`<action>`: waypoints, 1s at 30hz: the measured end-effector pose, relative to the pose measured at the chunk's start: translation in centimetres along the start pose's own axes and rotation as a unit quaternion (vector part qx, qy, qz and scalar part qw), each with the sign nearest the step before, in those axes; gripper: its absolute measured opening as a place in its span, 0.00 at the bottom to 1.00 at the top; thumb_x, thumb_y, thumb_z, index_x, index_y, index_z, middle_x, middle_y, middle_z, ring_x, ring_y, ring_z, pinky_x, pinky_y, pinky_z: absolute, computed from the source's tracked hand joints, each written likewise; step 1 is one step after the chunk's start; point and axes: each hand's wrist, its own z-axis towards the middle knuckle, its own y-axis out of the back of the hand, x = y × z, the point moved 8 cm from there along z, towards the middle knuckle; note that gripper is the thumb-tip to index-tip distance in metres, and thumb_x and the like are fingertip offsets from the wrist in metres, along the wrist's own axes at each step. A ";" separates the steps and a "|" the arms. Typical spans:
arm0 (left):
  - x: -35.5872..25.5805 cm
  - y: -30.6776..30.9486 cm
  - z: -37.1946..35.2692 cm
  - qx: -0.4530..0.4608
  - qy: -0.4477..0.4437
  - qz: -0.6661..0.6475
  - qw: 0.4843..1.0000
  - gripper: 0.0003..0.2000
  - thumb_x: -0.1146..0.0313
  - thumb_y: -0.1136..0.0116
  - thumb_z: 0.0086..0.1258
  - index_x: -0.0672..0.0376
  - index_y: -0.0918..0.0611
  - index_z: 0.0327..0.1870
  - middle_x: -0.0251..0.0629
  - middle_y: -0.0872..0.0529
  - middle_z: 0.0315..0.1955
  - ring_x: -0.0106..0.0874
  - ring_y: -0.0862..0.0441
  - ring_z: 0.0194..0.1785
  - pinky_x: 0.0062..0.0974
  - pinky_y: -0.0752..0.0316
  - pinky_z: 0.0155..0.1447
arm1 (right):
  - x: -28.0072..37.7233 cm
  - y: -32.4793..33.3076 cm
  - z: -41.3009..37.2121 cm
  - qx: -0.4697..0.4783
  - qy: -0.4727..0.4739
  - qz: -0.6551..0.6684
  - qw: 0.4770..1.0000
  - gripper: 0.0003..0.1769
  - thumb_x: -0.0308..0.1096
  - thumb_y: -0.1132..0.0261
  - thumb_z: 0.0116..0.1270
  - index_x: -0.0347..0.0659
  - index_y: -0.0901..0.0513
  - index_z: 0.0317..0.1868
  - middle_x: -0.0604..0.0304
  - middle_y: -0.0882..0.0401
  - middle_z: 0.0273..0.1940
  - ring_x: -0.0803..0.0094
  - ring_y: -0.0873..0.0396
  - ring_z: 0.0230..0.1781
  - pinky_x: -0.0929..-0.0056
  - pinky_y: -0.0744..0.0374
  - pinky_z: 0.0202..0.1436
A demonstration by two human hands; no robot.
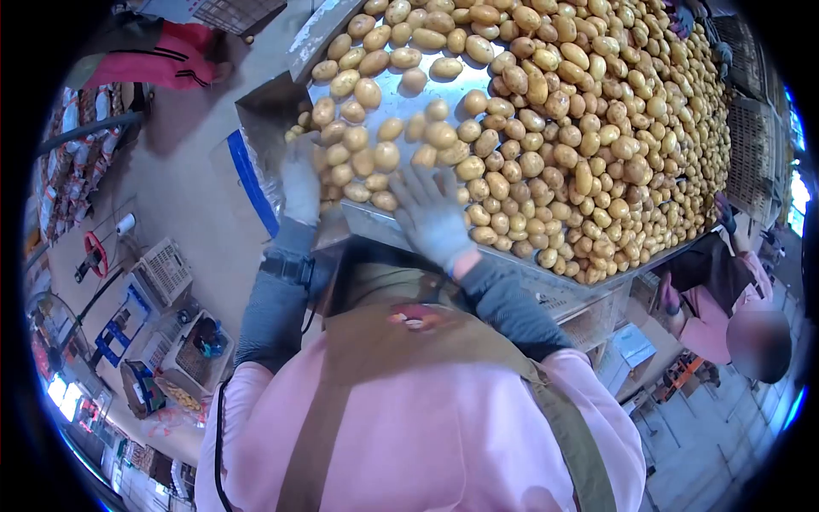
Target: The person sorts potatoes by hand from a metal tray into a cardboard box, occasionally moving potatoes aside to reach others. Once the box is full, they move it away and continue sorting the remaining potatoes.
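Many potatoes (589,128) cover a metal table (384,90), whose bare surface shows between the looser ones at the upper left. My left hand (300,183), in a pale glove, is at the table's left end beside the chute opening, touching or very near the potatoes there; its fingers are blurred. My right hand (431,213), gloved too, lies palm down at the near edge with its fingers spread against the closest potatoes. It grips nothing.
A blue-edged bin or bag (252,183) stands left of the table. Crates (162,271) are on the floor at lower left. A person in pink (708,320) works at the right; another person (183,55) is at upper left. Gloved hands of a co-worker (682,19) show at the top.
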 end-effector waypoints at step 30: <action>-8.6 -12.7 1.8 0.198 -0.267 0.554 0.763 0.14 0.61 0.40 0.68 0.48 0.16 0.53 0.38 0.14 0.45 0.42 0.16 0.48 0.41 0.22 0.50 | -16.5 6.4 6.7 -0.201 -0.166 -0.127 0.957 0.31 0.57 0.45 0.74 0.55 0.28 0.72 0.57 0.37 0.77 0.49 0.44 0.80 0.29 0.53 0.78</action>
